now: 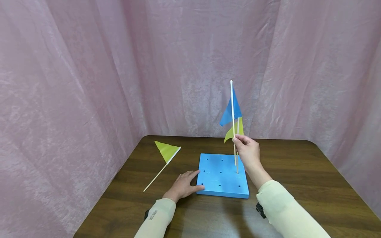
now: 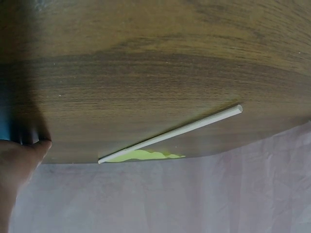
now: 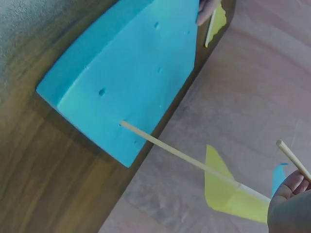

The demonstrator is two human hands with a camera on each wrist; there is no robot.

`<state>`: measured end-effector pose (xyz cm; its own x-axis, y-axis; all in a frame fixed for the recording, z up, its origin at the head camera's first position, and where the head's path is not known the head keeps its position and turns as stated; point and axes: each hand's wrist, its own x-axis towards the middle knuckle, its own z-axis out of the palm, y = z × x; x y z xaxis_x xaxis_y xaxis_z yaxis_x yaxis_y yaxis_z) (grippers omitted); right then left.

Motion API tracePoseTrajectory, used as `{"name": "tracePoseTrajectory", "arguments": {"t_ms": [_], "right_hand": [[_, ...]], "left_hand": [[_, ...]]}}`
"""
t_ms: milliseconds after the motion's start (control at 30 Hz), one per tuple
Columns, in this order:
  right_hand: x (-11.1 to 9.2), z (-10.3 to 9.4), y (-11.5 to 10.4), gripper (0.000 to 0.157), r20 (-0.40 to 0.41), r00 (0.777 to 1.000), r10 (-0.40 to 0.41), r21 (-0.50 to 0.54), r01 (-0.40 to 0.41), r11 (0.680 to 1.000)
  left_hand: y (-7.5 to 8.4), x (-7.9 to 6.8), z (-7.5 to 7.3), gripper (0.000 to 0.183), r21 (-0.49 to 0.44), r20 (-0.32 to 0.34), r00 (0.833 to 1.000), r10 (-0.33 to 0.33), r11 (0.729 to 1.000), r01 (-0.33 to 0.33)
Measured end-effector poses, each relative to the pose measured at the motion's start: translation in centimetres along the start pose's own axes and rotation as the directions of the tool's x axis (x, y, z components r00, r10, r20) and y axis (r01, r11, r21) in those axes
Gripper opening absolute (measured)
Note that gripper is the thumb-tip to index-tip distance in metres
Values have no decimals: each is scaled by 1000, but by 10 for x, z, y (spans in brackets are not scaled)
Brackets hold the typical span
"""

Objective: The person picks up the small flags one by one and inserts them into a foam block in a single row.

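Note:
My right hand (image 1: 249, 152) pinches the thin stick of a blue flag (image 1: 228, 114), held upright above the right side of a blue board (image 1: 212, 180) with rows of small holes. In the right wrist view, the stick's bare lower end (image 3: 286, 150) is clear of the board. A yellow flag (image 1: 240, 127) stands with its stick in a hole at the board's right side, partly behind the blue flag and my right hand. My left hand (image 1: 184, 185) touches the board's left edge, its fingers spread and thumb at the front left corner.
Another yellow flag (image 1: 166, 151) lies on the wooden table (image 1: 125, 195), left of the board, its stick slanting toward the near left. A pink curtain (image 1: 184, 76) hangs behind the table and along its sides.

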<state>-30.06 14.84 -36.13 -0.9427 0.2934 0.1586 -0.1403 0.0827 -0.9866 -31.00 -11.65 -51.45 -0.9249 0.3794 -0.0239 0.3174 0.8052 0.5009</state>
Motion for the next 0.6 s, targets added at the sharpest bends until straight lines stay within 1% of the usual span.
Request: {"name": "tracePoseTrajectory", "arguments": {"t_ms": [167, 467, 600], "right_hand": [[-3, 7, 7, 29, 37, 999, 4, -27, -3, 1000], [-5, 19, 24, 26, 48, 998, 33, -60, -30, 998], [-7, 23, 30, 26, 62, 998, 31, -66, -27, 997]], "left_hand": [[1, 0, 0, 86, 2, -3, 1000, 0, 1000, 0], [4, -1, 1, 85, 10, -2, 1000, 2, 1000, -2], [7, -1, 2, 85, 7, -1, 1000, 4, 1000, -4]]}}
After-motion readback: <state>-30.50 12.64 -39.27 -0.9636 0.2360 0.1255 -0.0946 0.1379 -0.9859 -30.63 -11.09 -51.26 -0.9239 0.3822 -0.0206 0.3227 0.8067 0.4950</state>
